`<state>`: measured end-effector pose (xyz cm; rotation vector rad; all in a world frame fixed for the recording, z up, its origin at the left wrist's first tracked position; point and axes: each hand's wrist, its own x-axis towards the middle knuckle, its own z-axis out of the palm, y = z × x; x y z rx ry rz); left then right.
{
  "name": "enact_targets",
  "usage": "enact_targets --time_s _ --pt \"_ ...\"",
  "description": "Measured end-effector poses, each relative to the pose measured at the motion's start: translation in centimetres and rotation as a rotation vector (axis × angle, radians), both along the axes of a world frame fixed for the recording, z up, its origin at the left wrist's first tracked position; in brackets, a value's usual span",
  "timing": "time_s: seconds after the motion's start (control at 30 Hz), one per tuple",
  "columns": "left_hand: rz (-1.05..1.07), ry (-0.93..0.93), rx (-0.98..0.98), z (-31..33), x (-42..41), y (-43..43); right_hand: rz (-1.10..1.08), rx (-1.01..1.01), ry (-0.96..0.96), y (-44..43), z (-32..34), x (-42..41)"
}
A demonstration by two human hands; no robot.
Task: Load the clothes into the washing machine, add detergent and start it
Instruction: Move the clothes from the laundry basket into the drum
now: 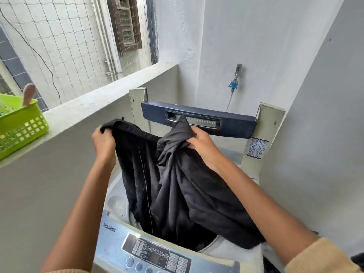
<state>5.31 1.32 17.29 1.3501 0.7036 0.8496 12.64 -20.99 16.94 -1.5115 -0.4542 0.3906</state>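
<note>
Head view: my left hand (104, 142) grips one top edge of the black garment (177, 184), fingers curled tight round the fabric. My right hand (202, 146) pinches a bunched fold of it, near the raised lid (236, 125). The garment hangs between the two hands over the open top of the washing machine (113, 229), its lower part down in the tub.

Risks, as I judge them:
- Its right side drapes over the front right rim. If I let go now, that part may stay outside and get trapped when the lid shuts.
- It is twisted in my right hand, so it could go in as a lump and unbalance the load.
- Loose cloth swings near the control panel (155, 253) at the front edge and could brush a button.

Green basket (21, 125) sits on the ledge (94, 103) at left, contents unclear. No detergent identifiable.
</note>
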Motion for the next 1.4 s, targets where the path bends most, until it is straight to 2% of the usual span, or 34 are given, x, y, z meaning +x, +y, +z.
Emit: enact_targets --time_s 0.07,0.13,0.2,0.27,0.33,0.4,0.5,0.57,0.67,0.77,0.83,0.9,0.97,1.03,1.17,1.23,1.27,1.33,1.4 --pt "-0.036 0.010 -0.003 0.2 -0.2 0.0 0.052 0.075 0.001 -0.8 -0.2 0.0" --pt "-0.085 0.017 -0.018 0.6 -0.3 -0.1 0.127 -0.033 0.025 -2.2 -1.3 0.2" --pt "-0.132 0.018 -0.015 1.1 -0.5 -0.5 0.233 -0.358 0.017 -3.9 -2.5 0.8" --pt "-0.161 0.000 -0.010 1.7 -0.5 -1.0 0.373 -0.810 -0.074 -5.3 -3.8 1.8" --pt "-0.165 -0.030 -0.028 2.3 -0.6 -1.3 0.416 -1.203 -0.168 -6.4 -5.2 2.5" --pt "-0.172 -0.038 -0.036 2.8 -0.6 -1.6 0.338 -1.352 -0.210 -7.6 -6.8 2.7" --pt "-0.233 -0.035 -0.033 3.1 -0.7 -2.1 0.204 -1.229 -0.052 -9.0 -9.0 2.5" --pt "-0.294 -0.029 -0.021 3.4 -0.6 -2.8 0.158 -1.003 -0.057 -8.9 -9.1 2.1" --pt "-0.395 -0.019 0.015 3.6 -0.2 -4.0 0.207 -0.584 -0.064 -6.7 -6.2 0.9" --pt "-0.448 -0.008 0.020 4.1 0.0 -4.9 0.230 -0.386 -0.076 -4.1 -3.3 0.5" --pt "-0.479 0.014 0.019 4.4 0.0 -4.7 0.103 -0.306 -0.099 -3.5 -1.6 0.5" --pt "-0.512 0.067 0.050 4.5 -0.3 -4.1 -0.069 -0.118 -0.090 -4.1 0.7 1.0" --pt "-0.481 0.137 0.171 4.5 -0.7 -3.6 -0.218 0.079 -0.113 -5.5 3.9 1.4" --pt "-0.446 0.228 0.398 4.5 -1.0 -3.2 -0.302 0.205 -0.171 -6.7 7.1 1.8" --pt "-0.461 0.521 0.783 5.8 -1.0 -1.6 -0.306 0.263 -0.375 -7.5 13.0 1.7" --pt "-0.462 0.714 0.870 6.7 -1.2 -0.6 -0.328 0.310 -0.444 -7.9 15.1 1.7" --pt "-0.436 0.744 0.871 7.2 -1.2 -0.3 -0.330 0.312 -0.467 -8.1 15.7 1.8" --pt "-0.338 0.622 0.796 8.3 -1.0 -0.8 -0.341 0.199 -0.530 -8.4 16.3 1.9" --pt "-0.306 0.386 0.629 9.8 -1.0 -2.2 -0.368 -0.057 -0.622 -8.4 16.4 1.9"
